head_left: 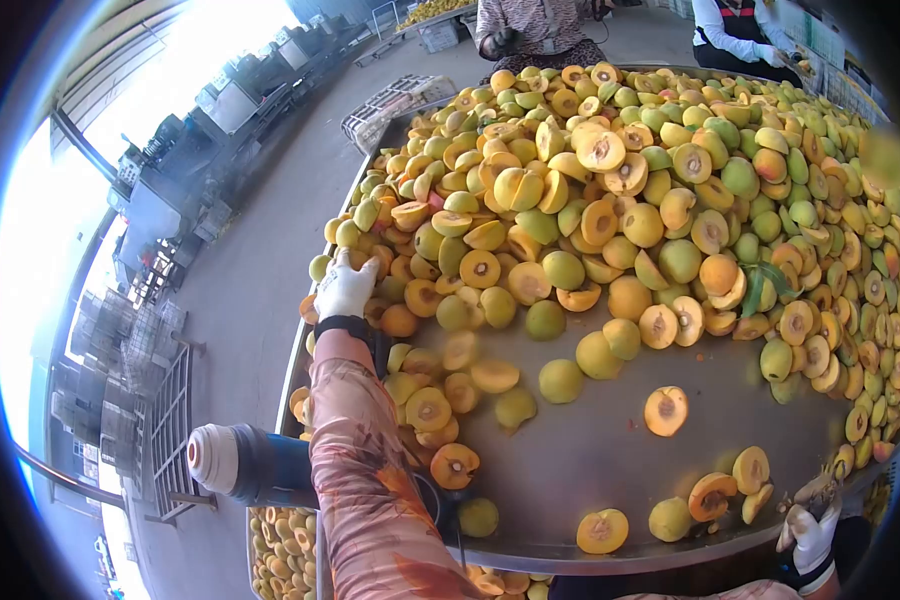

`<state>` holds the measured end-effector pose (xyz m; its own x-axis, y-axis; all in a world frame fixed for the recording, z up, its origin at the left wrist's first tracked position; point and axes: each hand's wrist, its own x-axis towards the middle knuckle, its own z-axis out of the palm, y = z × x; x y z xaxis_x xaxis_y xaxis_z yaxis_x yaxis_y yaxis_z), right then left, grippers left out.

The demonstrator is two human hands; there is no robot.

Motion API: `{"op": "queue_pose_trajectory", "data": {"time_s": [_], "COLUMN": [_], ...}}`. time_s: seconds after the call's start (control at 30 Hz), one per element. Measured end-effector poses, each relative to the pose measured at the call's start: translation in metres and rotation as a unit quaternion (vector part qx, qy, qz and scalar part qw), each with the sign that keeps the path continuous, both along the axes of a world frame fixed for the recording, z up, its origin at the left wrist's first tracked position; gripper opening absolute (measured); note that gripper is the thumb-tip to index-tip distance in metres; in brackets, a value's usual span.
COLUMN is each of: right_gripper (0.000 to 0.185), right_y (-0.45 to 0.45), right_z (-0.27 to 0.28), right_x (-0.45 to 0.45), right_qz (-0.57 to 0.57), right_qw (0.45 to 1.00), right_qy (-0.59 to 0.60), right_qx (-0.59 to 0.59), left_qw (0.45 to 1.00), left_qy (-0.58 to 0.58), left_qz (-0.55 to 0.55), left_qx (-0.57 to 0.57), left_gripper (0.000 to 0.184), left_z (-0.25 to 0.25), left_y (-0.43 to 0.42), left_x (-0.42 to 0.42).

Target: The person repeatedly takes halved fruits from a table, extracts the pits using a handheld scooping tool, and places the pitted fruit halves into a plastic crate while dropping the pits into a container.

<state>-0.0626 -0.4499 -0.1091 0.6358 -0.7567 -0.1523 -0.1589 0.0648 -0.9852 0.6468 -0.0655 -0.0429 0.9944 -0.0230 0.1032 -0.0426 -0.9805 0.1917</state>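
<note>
My left hand [346,287], in a white glove with a dark wristband, reaches to the left edge of the heap of halved yellow peaches [518,188]. Its thumb stands apart from the fingers, which touch the fruit. My right hand [810,537], also gloved, is at the front right rim of the metal table [570,450]. Its fingers are curled near a brownish, dirty patch; whatever they hold is too unclear to name. Several peach halves lie near it, among them a cut one [711,496]. A single half [666,411] lies alone in the middle of the metal.
A blue flask with a white cap [232,462] juts out beside my left forearm. Below the table edge, a crate of peach halves [282,555] shows. Across the table are two people [540,30], [740,35]. A white crate [395,105] stands at the far left corner.
</note>
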Motion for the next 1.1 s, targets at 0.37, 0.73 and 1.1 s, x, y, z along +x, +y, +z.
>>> {"op": "queue_pose_trajectory", "data": {"time_s": [0.37, 0.73, 1.1], "right_gripper": [0.031, 0.029, 0.029], "right_y": [-0.006, -0.004, 0.001], "right_z": [-0.003, -0.007, -0.009], "right_x": [0.008, 0.010, 0.000], "right_qz": [0.038, 0.007, -0.052], "right_qw": [0.999, 1.000, 0.998], "right_qy": [-0.016, -0.009, 0.019], "right_qx": [-0.020, 0.002, -0.029], "left_qw": [0.955, 0.801, 0.990], "left_qy": [0.154, 0.450, -0.029], "left_qz": [-0.141, -0.301, 0.118], "left_qx": [-0.211, -0.254, 0.069], "left_gripper": [0.069, 0.069, 0.069], "left_z": [-0.019, 0.030, -0.005], "left_y": [-0.023, -0.119, 0.042], "left_x": [-0.011, -0.148, -0.003]}}
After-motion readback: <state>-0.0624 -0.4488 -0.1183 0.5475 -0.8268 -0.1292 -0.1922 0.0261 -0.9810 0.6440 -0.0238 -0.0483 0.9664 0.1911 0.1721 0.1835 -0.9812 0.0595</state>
